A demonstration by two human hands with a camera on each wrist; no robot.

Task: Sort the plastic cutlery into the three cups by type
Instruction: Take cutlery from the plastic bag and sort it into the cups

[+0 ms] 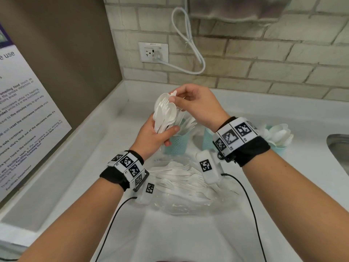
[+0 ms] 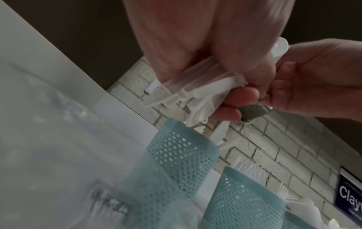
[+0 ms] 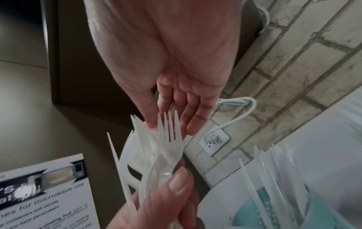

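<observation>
My left hand (image 1: 170, 133) grips a bundle of white plastic spoons and forks (image 1: 164, 114) by the handles, raised above the counter. My right hand (image 1: 174, 97) pinches the head of a fork (image 3: 170, 134) at the top of the bundle, between thumb and fingers. Three teal mesh cups stand behind. The left cup (image 1: 177, 142) holds long white pieces, the middle cup (image 1: 207, 138) is partly hidden by my right wrist, and the right cup (image 1: 279, 146) holds spoons. More loose cutlery (image 1: 181, 178) lies on a clear plastic bag below my wrists.
A steel sink (image 1: 340, 154) cuts into the white counter at the right. A brick wall with an outlet (image 1: 153, 52) and a looped white cord runs behind the cups. A printed notice (image 1: 28, 114) leans at the left. Black wrist cables trail across the near counter.
</observation>
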